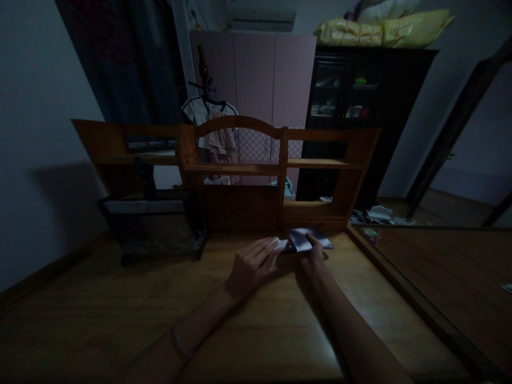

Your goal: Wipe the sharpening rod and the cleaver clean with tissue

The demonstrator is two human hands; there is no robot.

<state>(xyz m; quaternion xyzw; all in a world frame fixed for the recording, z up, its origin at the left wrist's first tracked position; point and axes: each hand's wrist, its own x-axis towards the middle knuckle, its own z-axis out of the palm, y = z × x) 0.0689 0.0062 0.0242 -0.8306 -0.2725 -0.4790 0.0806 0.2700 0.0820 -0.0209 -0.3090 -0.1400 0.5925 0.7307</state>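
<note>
A cleaver with a broad shiny blade (299, 239) and a dark handle is held just above the wooden desk (256, 330). My right hand (314, 257) grips the blade, thumb lying on its upper face and the fingers hidden beneath. At the handle end, my left hand (252, 262) is closed on a white tissue (281, 244), which it presses around or against the handle. The tissue and fingers cover most of the handle. Dim light leaves the finer details unclear.
A wooden shelf unit (236, 169) stands along the desk's far edge. At the left is a black-framed rack (152, 205) with a dark upright piece. A raised wooden edge (394, 274) runs along the right side, with a brown surface (444, 261) beyond it.
</note>
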